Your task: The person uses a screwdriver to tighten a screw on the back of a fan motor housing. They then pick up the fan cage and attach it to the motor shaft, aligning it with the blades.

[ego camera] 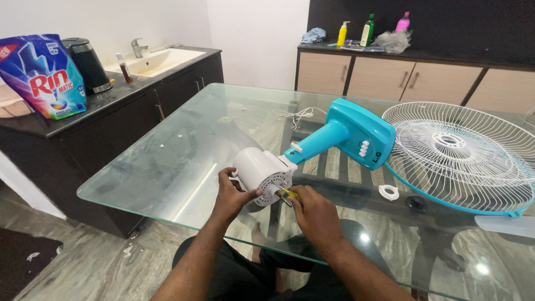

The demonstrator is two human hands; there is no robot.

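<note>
A table fan lies dismantled on a glass table (167,173). Its white motor housing (257,167) points toward me, joined to a turquoise neck and base (356,134). My left hand (233,195) grips the near side of the motor housing. My right hand (315,214) holds a yellow-handled screwdriver (288,193), its tip at the motor's face. The white wire fan guard (462,156) with a turquoise rim lies flat to the right.
A white plastic ring nut (388,192) and a black knob (416,203) lie near the guard. A coiled white cord (295,115) rests farther back. Left counter holds a detergent pouch (42,75), kettle (89,64) and sink (156,60). Bottles (366,30) stand on the rear cabinet.
</note>
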